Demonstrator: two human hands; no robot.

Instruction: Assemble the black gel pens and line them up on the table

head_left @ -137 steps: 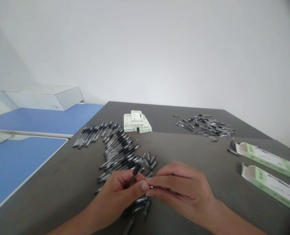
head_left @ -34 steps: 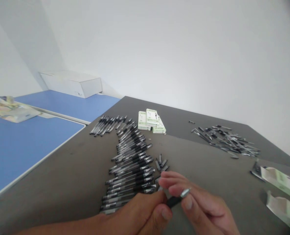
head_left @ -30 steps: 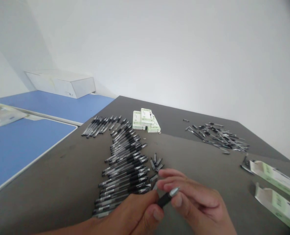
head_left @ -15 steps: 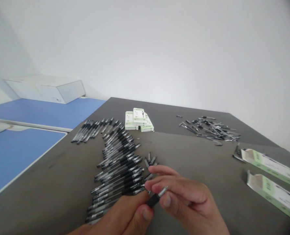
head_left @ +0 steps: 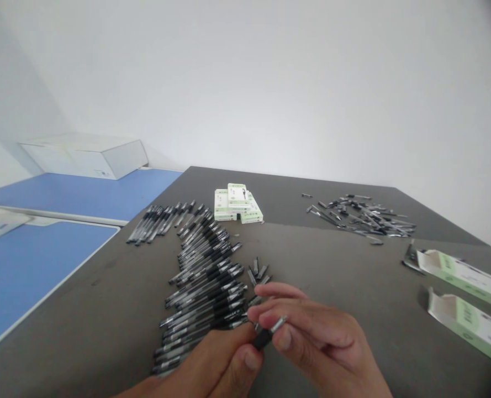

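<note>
We look down on a left hand and a right hand, held close together low in the view, with their fingers meeting over a short black pen piece. The right thumb and fingers pinch the piece near its silver tip, with the fingers curled rather than spread. The left thumb and fingers press against its black end, though part of that grip is hidden, so we cannot tell exactly how they wrap around it. The piece sits tilted between the two hands, its silver tip pointing up and to the right.

Just beyond the fingertips lies a small group of short dark pen pieces. To their left, many clear pens with black grips lie side by side in a long, slanted bank on the dark grey table. Farther away stands a stack of green and white boxes, and a loose heap of pen parts lies beyond and to the right. Two opened green and white boxes rest near the right edge. Past the table's left side are a blue desktop and a white carton.
</note>
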